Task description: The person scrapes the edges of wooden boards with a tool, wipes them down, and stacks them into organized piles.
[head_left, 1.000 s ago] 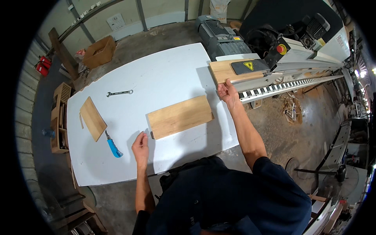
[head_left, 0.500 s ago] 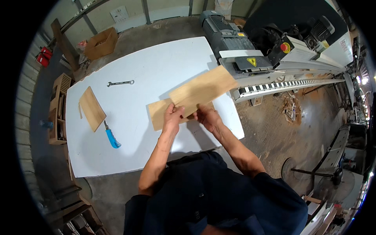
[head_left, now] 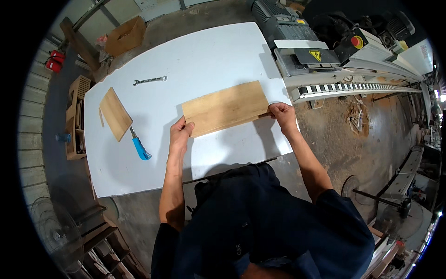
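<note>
Left fingers (head_left: 189,126) and right fingers (head_left: 275,109) hold stacked boards (head_left: 225,106) at opposite ends.

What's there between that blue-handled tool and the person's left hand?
Just a bare stretch of white tabletop, partly in shadow; the head view shows no object between the blue-handled tool and the left hand.

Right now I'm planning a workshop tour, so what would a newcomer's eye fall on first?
Probably the light wooden board on the white table, between the person's left hand and right hand. Next might come the bright blue-handled tool on the table's left side, then the red button on the machine at upper right.
</note>
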